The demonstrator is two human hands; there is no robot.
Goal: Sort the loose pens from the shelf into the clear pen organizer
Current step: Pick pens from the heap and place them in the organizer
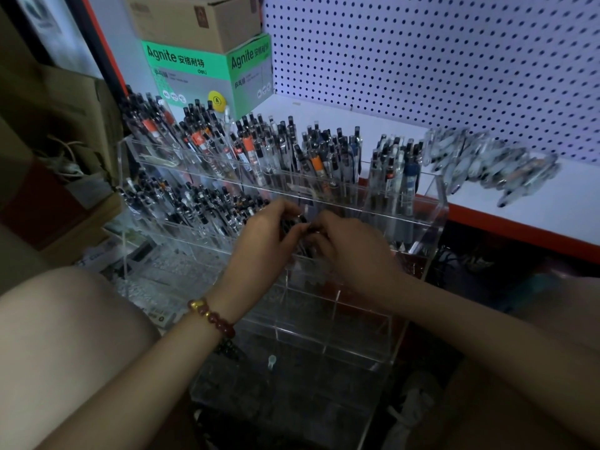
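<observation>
Dim shelf (552, 206) behind, left grip (269, 237) and right grip (352, 251) pinch a few pens (300, 222) between them over the organizer (436, 219), loose pens (487, 164) upper-right beyond; best seated tips-down in one cell.

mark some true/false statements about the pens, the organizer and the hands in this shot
1. A pile of loose pens lies on the white shelf, to the right of the clear organizer. True.
2. The organizer's top row is bare. False: it is packed with standing pens.
3. The left hand and the right hand meet at a middle tier, gripping a bunch of dark pens. True.
4. The beaded bracelet is on the right wrist. False: it is on the left wrist.
5. The green box sits on top of the cardboard box. False: the cardboard box sits on the green one.
</observation>
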